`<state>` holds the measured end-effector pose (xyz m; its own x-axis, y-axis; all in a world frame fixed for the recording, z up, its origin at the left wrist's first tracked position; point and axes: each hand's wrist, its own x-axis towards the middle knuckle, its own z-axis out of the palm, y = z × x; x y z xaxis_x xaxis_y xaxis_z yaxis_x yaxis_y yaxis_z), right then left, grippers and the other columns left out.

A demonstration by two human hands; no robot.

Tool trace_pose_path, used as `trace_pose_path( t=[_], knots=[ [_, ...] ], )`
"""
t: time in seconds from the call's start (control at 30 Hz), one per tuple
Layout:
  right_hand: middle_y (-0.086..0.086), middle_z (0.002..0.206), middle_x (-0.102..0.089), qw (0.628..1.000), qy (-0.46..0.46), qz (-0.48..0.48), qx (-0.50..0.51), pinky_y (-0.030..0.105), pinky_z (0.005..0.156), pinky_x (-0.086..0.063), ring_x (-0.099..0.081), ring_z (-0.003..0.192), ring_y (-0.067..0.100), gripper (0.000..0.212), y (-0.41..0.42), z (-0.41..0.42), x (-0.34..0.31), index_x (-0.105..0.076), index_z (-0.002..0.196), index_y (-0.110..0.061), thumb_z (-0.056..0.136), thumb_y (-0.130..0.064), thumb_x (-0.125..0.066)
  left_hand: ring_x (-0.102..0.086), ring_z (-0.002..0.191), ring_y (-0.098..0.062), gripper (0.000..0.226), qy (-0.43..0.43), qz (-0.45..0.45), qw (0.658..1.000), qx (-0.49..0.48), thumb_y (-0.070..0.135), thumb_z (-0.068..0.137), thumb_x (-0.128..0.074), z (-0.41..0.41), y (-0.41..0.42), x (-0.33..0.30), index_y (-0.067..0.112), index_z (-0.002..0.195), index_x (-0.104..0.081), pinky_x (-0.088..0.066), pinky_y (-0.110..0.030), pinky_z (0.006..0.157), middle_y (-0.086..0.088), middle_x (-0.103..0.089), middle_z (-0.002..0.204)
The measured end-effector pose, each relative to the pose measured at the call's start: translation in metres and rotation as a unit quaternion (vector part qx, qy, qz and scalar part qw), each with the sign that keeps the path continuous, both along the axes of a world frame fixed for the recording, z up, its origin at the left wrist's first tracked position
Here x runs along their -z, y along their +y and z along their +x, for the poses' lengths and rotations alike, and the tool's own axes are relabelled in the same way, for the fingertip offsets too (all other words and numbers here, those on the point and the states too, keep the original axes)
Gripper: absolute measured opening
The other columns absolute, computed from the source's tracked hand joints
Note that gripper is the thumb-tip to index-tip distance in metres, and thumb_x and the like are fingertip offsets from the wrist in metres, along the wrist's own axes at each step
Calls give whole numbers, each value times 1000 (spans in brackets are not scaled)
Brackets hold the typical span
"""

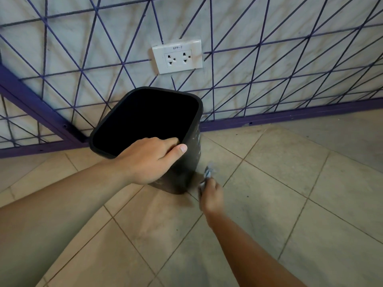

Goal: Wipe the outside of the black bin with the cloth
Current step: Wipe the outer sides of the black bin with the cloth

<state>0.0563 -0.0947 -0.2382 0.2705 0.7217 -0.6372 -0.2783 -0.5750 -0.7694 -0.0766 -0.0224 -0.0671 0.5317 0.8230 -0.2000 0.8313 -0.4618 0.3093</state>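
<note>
Black bin (186, 162) stands on tiled floor (290, 183) by the wall w/ our left hand (145, 160) gripping its near rim, right hand (211, 195) pinching the cloth (208, 172) just beside its lower corner, pale smears on that side, so most wiping looks left.

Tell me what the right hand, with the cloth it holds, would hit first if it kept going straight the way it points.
Most likely the lower side wall of the black bin. The right hand points up and slightly left, with the cloth leading, close beside the bin's base. Depth is unclear; it might just graze past.
</note>
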Motion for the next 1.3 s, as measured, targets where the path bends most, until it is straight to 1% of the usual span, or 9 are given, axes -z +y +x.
trace_pose_path(
  t=[0.1,0.2,0.23,0.37,0.5,0.73,1.03,1.17,1.3],
  knots=[
    [14,95,-64,996,57,-23,72,36,90,-50,-63,92,26,36,-1,16,-27,-69,130,-12,122,-31,-40,-59,120,-18,50,31,-76,997,-13,56,103,-29,-11,0,-13,28,136,-55,-46,-41,102,7,-67,125],
    [32,156,-46,988,133,-9,83,56,122,-47,-65,128,46,27,-7,23,-51,-70,124,-13,116,-34,-54,-63,78,-13,39,43,-80,996,10,59,85,-37,-22,-1,-23,29,81,-62,-53,-50,78,3,-66,81],
    [2,111,-49,990,125,1,67,56,118,-48,-64,123,40,19,-9,25,-52,-69,117,-17,112,-34,-62,-62,70,-13,37,56,-72,996,9,58,80,-39,-25,-1,-24,27,73,-59,-54,-50,73,1,-63,74],
    [4,107,-64,997,69,26,-32,39,90,-50,-61,97,20,34,-20,24,-52,-63,107,-22,87,-33,-88,-66,80,-13,30,31,-106,994,-25,58,86,-48,-25,-9,-20,31,87,-63,-56,-36,72,7,-68,84],
    [-4,107,-62,999,39,1,-28,43,103,-47,-62,111,25,34,-26,17,-45,-60,139,-18,108,-20,-73,-66,111,-20,51,3,-80,996,-43,58,101,-39,-14,-22,-7,28,142,-43,-59,-42,92,1,-66,129],
    [20,176,-45,993,109,-17,32,48,137,-29,-42,164,38,66,-21,4,-41,-30,177,-13,120,-43,-45,-62,116,-21,42,-8,-63,995,-76,46,106,-34,-8,-29,1,21,135,-51,-54,-43,100,-1,-63,127],
    [-9,142,-54,980,162,20,114,83,129,-26,-72,116,14,108,49,-56,-19,-40,155,-40,76,-114,-36,-56,127,-9,52,-22,-86,996,-24,52,103,-36,-13,-21,6,28,148,-46,-46,-36,110,9,-63,135],
    [-11,191,-9,964,173,54,195,62,142,1,4,178,24,75,61,-61,-47,-39,168,-56,103,-88,-24,-56,126,-4,55,-48,-100,994,-16,59,102,-33,-14,-16,11,27,141,-54,-46,-38,110,13,-66,130],
    [6,160,-63,932,241,85,256,63,134,-37,-53,156,35,92,88,-63,22,-78,137,-40,67,-90,-47,-61,118,-7,53,-55,-98,993,-28,57,102,-34,-13,-13,14,23,134,-59,-49,-38,105,9,-69,122]
  ],
)
